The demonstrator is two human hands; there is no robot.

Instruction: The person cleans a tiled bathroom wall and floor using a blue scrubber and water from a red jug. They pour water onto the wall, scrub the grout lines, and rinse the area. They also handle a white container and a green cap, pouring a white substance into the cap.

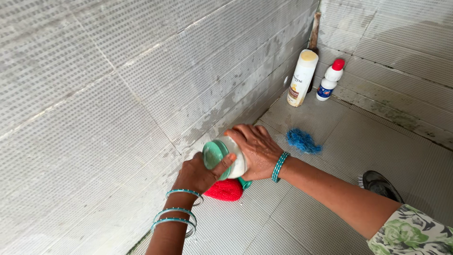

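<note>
A: How's my feed?

B: Bright, even daylight, no glare. Soft shadows sit under the hands (236, 158) and beside the bottles (311, 78).

A: I see the tile wall (94, 94) sharp, its dot pattern crisp.

B: Yes. Only the sleeve (410, 233) at the lower right corner looks slightly soft. Lines bend a little at the edges.

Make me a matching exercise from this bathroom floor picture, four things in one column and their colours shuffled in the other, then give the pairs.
Things:
1. scrub pad under the hands
2. tangled scourer lying alone on the floor
3. cap of the small bottle in the corner
4. lid of the white jar held in both hands

Colours:
A. blue
B. teal green
C. red, on a white bottle
D. red, fuzzy

Pairs: 1-D, 2-A, 3-C, 4-B
</note>
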